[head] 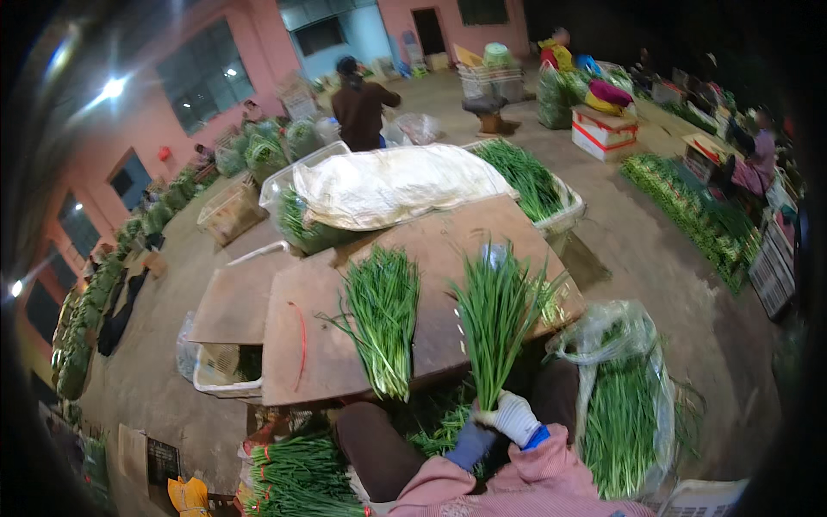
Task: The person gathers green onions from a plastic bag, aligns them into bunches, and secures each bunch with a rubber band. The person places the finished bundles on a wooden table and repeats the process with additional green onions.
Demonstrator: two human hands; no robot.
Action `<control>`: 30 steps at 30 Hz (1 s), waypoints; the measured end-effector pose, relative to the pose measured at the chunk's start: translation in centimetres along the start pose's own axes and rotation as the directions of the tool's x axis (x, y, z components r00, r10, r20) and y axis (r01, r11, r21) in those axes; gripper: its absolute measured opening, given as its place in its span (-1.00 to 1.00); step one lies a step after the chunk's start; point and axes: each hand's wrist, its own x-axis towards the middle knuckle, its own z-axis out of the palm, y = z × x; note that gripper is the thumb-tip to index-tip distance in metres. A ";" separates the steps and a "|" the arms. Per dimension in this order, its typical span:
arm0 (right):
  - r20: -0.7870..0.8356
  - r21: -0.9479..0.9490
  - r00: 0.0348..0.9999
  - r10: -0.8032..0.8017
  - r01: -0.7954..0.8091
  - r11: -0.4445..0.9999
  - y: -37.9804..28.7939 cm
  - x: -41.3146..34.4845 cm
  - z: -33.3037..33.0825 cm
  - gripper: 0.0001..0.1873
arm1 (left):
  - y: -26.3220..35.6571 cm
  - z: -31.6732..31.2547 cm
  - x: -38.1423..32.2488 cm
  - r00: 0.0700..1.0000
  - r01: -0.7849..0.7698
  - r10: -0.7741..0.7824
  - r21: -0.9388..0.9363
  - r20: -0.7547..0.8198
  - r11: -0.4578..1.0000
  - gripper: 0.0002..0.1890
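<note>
Both my hands are at the pale lower ends of an upright, fanned bunch of green garlic chives [497, 323], just off the near edge of a brown board [323, 349]. My right hand [515, 417], in a white striped glove, closes around the stems. Beside it, my left hand [473, 436], in a grey-blue glove, grips the same stem ends, its fingers partly hidden. A second bunch of chives [384, 316] lies loose on the board, stems toward me. Left of that bunch is a thin red tie [301, 346].
A plastic bag of chives [617, 413] stands at my right. Red-tied bunches [300, 475] are stacked at my left. Beyond the board, a white woven sack [400, 184] lies across crates, near a basket of chives [520, 181]. A person [362, 106] stands behind; others sit at the right.
</note>
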 end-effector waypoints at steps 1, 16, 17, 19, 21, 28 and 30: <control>-0.045 -0.036 0.996 -0.082 0.081 0.996 0.3 0.0 0.4 -0.49 | 0.1 -0.1 -0.3 0.999 -0.017 0.015 0.074 0.034 0.997 -0.38; 0.085 0.665 0.993 0.076 -0.114 0.738 4.0 0.0 -0.5 -0.73 | 5.2 0.5 -3.2 0.929 0.358 -0.289 -0.366 0.230 0.859 -0.48; 0.112 0.655 0.985 0.132 -0.173 0.735 4.1 0.0 -0.5 -0.73 | 5.3 0.6 -3.4 0.927 0.366 -0.306 -0.333 0.218 0.869 -0.48; 0.089 0.600 0.992 0.085 -0.122 0.791 4.4 0.0 -0.7 -0.70 | 5.3 0.7 -3.6 0.926 0.355 -0.299 -0.268 0.229 0.896 -0.46; 0.102 0.497 0.987 0.123 -0.158 0.853 4.7 0.1 -1.0 -0.69 | 5.2 0.7 -3.6 0.922 0.378 -0.355 -0.163 0.153 0.911 -0.52; -0.113 0.255 0.986 0.122 -0.090 0.963 5.2 0.2 -0.8 -0.56 | 4.4 0.6 -3.3 0.908 0.419 -0.402 -0.200 0.120 0.886 -0.54; 0.000 0.373 0.978 0.207 -0.192 0.908 5.3 -0.2 -0.5 -0.50 | 4.3 1.0 -3.3 0.899 0.435 -0.393 -0.292 0.194 0.852 -0.55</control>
